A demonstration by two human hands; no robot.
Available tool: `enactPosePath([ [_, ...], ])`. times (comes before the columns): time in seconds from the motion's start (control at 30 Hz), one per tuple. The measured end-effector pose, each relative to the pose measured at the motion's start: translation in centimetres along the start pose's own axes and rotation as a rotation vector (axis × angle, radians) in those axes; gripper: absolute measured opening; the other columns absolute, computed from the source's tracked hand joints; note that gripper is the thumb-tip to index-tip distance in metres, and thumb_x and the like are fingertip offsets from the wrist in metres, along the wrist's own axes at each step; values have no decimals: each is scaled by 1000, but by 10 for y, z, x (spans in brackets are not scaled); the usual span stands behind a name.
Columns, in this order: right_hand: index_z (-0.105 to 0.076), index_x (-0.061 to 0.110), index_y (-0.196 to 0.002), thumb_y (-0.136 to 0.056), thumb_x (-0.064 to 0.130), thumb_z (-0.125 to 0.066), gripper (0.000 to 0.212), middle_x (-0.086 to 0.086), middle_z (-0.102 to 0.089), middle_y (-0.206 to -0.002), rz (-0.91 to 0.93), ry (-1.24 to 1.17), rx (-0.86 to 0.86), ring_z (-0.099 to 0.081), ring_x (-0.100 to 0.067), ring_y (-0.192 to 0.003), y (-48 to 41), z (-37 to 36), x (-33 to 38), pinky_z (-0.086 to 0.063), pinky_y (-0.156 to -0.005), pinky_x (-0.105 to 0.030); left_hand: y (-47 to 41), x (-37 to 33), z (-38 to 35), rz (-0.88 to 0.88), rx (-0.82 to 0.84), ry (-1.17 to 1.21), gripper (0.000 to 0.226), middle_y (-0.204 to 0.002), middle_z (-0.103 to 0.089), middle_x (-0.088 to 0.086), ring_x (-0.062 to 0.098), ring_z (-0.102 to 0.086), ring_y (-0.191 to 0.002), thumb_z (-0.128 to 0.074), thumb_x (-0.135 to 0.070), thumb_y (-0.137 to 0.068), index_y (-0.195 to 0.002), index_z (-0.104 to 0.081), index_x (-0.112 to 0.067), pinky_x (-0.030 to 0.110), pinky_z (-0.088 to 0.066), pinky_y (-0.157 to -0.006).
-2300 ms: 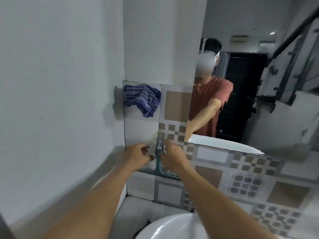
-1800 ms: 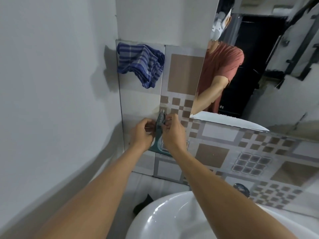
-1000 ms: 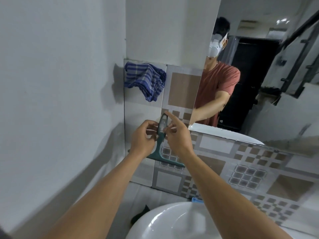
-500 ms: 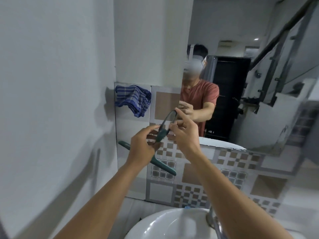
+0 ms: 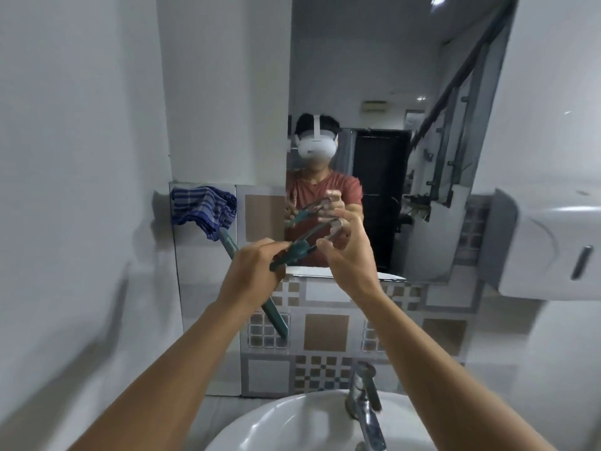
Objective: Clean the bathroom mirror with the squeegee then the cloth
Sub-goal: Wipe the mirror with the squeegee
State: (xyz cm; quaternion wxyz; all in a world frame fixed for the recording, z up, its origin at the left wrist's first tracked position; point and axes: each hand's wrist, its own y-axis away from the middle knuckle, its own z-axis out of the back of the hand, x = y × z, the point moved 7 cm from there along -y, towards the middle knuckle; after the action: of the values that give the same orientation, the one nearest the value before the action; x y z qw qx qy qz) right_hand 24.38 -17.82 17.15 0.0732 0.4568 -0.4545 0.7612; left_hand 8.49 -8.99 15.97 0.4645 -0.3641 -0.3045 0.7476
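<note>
Blue cloth (image 5: 204, 208) beside mirror (image 5: 390, 125), above sink (image 5: 292, 424)

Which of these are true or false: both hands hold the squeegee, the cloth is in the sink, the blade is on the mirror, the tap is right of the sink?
1. Both hands hold the squeegee. True: left hand, right hand.
2. The cloth is in the sink. False: it hangs on the tiled wall, upper left.
3. The blade is on the mirror. False: it is held off the glass.
4. The tap is right of the sink. True.
</note>
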Motion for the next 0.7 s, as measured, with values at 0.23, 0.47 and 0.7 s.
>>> enactPosePath([
  [0.23, -59, 20, -139, -92, 13, -58, 47, 1, -57, -139, 310, 627, 145, -40, -20, -134, -17, 45, 36, -35, -116, -41, -56, -51, 0, -219, 76, -137, 48, -105, -72, 2, 24, -69, -92, -76, 4, -79, -122, -70, -15, 43, -61, -79],
  [0.47, -63, 18, -130, -91, 47, -68, 49, -3, -66, -122, 596, 957, 106, -61, -29, -113, -63, 77, 76, -44, -102, -52, -124, -95, 15, -404, 23, -209, 50, -104, -72, 1, 21, -68, -91, -74, 6, -78, -122, -70, -18, 41, -60, -76],
  [0.7, -59, 19, -134, -96, 40, -60, 43, -3, -66, -115, 722, 990, -14, -62, -28, -103, -112, 95, 124, -50, -89, -49, -143, -116, 44, -433, -327, -223, 22, -104, -70, 8, 23, -63, -93, -71, -8, -88, -109, -71, -4, 30, -57, -81],
])
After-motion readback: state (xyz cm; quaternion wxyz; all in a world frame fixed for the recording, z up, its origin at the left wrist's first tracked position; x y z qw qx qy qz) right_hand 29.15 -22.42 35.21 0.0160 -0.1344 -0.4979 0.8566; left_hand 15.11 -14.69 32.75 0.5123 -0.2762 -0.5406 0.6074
